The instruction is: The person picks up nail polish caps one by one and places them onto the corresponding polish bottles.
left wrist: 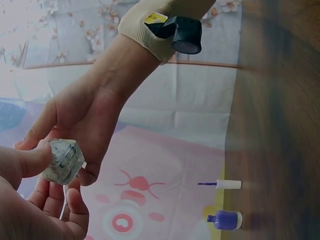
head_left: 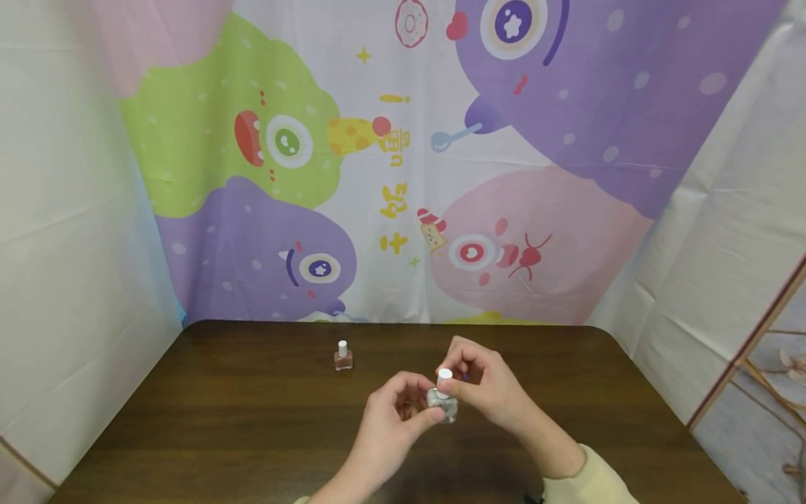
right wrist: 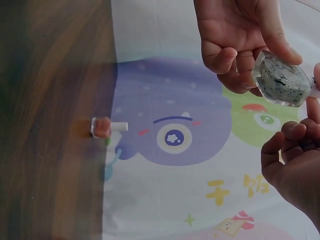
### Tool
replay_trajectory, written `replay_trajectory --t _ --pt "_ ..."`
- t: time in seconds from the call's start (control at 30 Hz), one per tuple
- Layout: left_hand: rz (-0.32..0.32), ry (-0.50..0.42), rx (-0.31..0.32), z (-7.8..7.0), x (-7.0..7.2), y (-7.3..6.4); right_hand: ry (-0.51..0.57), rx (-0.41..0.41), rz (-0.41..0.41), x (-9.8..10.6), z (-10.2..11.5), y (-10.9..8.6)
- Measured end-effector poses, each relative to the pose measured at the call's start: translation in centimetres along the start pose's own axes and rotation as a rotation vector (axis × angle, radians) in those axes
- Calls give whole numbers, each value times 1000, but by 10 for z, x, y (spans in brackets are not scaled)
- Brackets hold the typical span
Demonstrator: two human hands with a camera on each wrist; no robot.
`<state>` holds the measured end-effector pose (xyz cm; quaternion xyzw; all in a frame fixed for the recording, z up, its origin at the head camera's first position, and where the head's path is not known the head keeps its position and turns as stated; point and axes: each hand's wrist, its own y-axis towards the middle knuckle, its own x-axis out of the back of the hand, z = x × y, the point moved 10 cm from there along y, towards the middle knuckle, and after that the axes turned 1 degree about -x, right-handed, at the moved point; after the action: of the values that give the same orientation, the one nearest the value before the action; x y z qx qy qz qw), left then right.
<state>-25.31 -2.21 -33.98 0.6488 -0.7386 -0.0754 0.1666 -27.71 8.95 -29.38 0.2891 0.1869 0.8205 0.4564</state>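
Note:
Held up over the table is a clear nail polish bottle (head_left: 443,407) with pale, dark-speckled polish and a white cap (head_left: 444,376). My left hand (head_left: 392,420) grips its glass body between thumb and fingers. My right hand (head_left: 494,392) pinches the white cap from the other side. The speckled bottle (right wrist: 281,80) is tilted in the right wrist view, and its cap lies mostly past that view's edge. In the left wrist view the thumb presses on the bottle (left wrist: 62,162), while the cap is hidden.
A capped brownish-pink nail polish bottle (head_left: 343,360) stands toward the back of the dark wooden table (head_left: 239,420). An uncapped purple polish bottle (left wrist: 226,220) stands beside its white brush cap (left wrist: 229,184). A cartoon-printed curtain (head_left: 403,280) hangs behind the table.

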Motion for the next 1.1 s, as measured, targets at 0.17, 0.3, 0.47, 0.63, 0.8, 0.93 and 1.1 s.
replay_trajectory --t 0.17,0.3,0.47,0.63,0.8,0.93,1.1 --pt "3 3 -8 0 -1 -1 3 -23 7 -1 -2 -1" --pt "-3 3 -8 0 0 -1 -9 -22 71 -5 -1 -1" --pt "-2 -17 -4 1 0 0 -13 15 170 -9 6 -2" --pt "5 -19 -7 2 1 0 29 -8 229 -12 7 -4" --pt "22 -16 -6 2 0 0 77 1 271 -15 9 -5" --pt "29 -5 -4 3 -1 -1 75 18 274 -15 11 -4" --pt "39 6 1 4 -2 -1 47 15 266 -14 8 -3"
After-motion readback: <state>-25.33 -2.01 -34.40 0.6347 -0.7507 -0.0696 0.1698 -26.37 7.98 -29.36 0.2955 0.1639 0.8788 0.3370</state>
